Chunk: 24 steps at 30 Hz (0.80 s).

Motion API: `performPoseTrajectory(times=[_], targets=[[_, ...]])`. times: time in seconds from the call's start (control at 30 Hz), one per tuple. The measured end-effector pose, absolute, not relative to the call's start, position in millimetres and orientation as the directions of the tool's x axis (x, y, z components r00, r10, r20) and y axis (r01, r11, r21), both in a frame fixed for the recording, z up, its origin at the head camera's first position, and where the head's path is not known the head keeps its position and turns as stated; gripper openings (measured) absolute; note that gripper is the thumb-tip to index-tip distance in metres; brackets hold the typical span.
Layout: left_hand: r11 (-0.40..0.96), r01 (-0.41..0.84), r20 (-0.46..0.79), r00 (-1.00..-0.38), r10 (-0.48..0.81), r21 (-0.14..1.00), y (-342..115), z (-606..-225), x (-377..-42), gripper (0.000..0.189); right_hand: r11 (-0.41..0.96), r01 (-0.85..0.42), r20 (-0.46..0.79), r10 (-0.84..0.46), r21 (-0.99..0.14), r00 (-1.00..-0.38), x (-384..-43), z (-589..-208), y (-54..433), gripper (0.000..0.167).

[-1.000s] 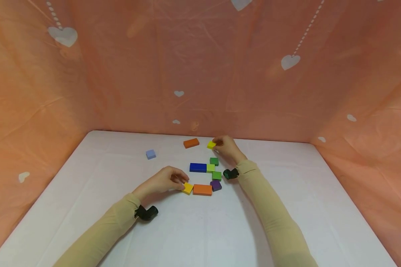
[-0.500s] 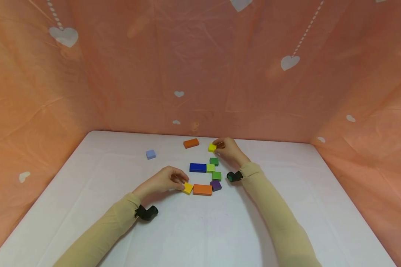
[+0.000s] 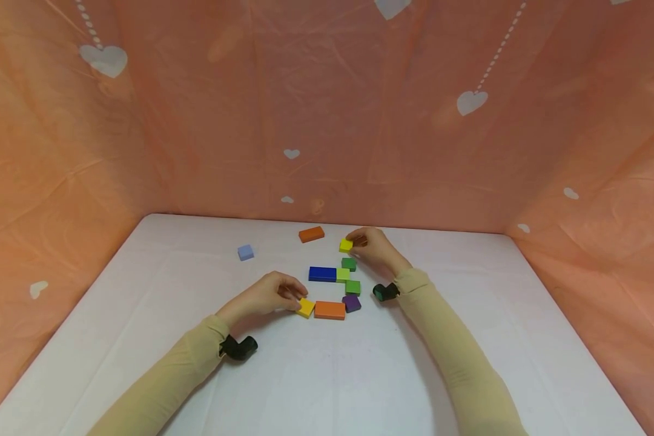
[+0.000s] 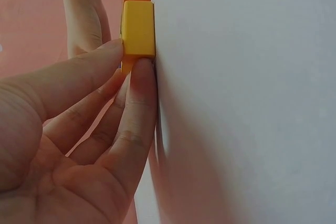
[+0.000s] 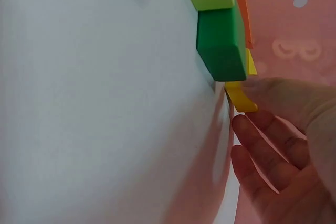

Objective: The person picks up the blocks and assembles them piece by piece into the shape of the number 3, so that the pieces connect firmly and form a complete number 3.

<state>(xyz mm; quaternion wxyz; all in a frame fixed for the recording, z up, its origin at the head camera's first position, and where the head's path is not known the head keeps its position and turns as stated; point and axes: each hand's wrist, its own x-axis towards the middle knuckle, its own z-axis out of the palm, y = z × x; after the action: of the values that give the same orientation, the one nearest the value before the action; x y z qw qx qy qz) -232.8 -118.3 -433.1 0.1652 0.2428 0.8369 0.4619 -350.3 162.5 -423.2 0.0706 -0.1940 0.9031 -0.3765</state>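
Note:
My left hand (image 3: 267, 293) pinches an amber-yellow square block (image 4: 139, 29) between thumb and index finger, at the left end of an orange rectangular block (image 3: 329, 310). At the far side my right hand (image 3: 375, 247) holds a bright yellow block (image 3: 346, 245) by its right edge. Just nearer than that block lies a dark green block (image 5: 223, 45). A lime block (image 3: 343, 275) sits between it and a second green block (image 3: 352, 287), with a long blue block (image 3: 323, 274) against its left side. A purple block (image 3: 351, 303), slightly turned, lies at the orange block's right end.
A red-orange rectangular block (image 3: 311, 234) lies near the table's back edge. Farther left is a pale blue block (image 3: 246, 252). The white table (image 3: 327, 381) ends at an orange curtain (image 3: 327, 121) with heart prints.
My right hand has drawn the bright yellow block a little toward me, closer to the dark green block. My left hand and the other blocks have stayed put.

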Motion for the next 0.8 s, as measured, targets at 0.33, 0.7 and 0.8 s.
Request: performPoseTrajectory(times=[0.33, 0.7, 0.8], targets=[[0.446, 0.259, -0.043, -0.826, 0.562, 0.857, -118.5, -432.9, -232.4, 0.022, 0.633, -0.303, -0.008, -0.44, -0.712, -0.898, -347.7, -422.9, 162.6, 0.033], [0.442, 0.25, -0.049, -0.825, 0.563, 0.861, -119.0, -432.4, -232.9, 0.022, 0.638, -0.287, -0.047, -0.452, -0.714, -0.891, -347.8, -419.9, 163.2, 0.03], [0.437, 0.251, -0.046, -0.824, 0.565, 0.864, -119.3, -433.0, -233.2, 0.022, 0.647, -0.301, -0.043, -0.459, -0.701, -0.887, -348.5, -419.6, 163.6, 0.028]])
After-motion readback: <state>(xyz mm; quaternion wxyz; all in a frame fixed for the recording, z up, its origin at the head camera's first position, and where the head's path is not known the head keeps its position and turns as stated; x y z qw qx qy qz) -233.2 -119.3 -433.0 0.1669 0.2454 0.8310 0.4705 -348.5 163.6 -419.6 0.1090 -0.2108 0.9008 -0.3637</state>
